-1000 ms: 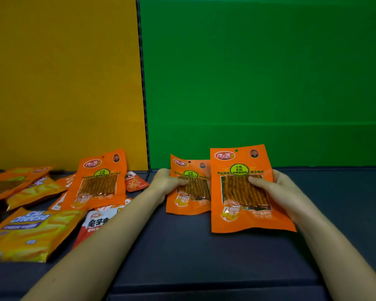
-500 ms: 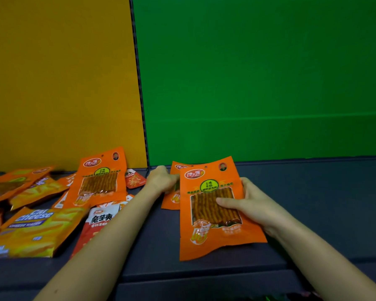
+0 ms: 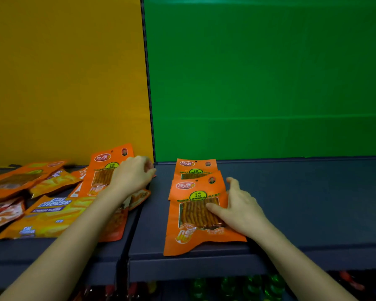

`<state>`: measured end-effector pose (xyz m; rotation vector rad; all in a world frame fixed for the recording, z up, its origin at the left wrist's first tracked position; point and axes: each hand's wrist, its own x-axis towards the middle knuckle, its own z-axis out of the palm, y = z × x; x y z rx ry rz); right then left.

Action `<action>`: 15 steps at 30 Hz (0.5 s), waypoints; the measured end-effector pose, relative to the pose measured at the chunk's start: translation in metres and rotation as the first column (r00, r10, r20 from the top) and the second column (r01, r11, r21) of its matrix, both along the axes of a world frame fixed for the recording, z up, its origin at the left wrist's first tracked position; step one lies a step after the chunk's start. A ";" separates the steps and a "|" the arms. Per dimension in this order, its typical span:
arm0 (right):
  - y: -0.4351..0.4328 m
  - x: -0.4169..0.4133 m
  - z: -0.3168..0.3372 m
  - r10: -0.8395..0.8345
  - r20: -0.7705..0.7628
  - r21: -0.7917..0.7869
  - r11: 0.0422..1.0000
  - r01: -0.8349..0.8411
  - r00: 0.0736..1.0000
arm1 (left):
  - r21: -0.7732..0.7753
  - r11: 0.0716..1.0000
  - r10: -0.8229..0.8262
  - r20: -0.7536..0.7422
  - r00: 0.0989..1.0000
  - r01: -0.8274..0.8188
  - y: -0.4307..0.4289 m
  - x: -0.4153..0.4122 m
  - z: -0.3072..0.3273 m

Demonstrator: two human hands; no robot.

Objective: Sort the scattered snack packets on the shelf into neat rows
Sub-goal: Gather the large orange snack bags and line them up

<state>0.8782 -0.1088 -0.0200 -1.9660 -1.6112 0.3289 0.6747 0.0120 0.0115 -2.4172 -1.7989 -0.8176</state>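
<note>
Two matching orange snack packets lie on the dark shelf (image 3: 308,205) before the green wall. The front packet (image 3: 191,240) overlaps the lower part of the rear packet (image 3: 195,166). My right hand (image 3: 239,209) rests on the front packet's right side, thumb on its clear window, fingers spread apart. My left hand (image 3: 132,177) reaches left to a third orange packet (image 3: 101,170) that leans against the yellow wall, and its fingers curl over the packet's right edge. My left forearm hides packets beneath it.
Left of the shelf seam lies a loose pile: a yellow Cal Cheese wafer bag (image 3: 52,213), another yellow bag (image 3: 52,181), a long orange packet (image 3: 15,181), red-and-white packets (image 3: 4,213). Green bottles (image 3: 237,285) stand below the shelf's front edge.
My right hand lowered the front packet flat onto the shelf, overlapping the rear one. My left hand let go of the rear packet and moved left onto the leaning packet.
</note>
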 end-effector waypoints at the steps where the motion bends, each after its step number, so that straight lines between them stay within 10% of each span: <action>1: -0.001 -0.001 0.001 0.002 0.063 -0.006 1.000 -0.002 0.998 | 0.006 1.000 -0.001 0.012 1.000 0.001 -0.003 -0.004 -0.001; 9: -0.009 0.002 0.016 -0.015 0.450 0.031 1.000 0.002 0.893 | 0.174 0.983 0.053 -0.005 0.999 -0.051 -0.022 -0.030 -0.014; 15: 0.011 -0.006 0.040 0.053 0.445 0.113 0.987 -0.114 0.894 | 0.227 0.969 0.098 0.031 0.995 -0.102 -0.026 -0.067 -0.018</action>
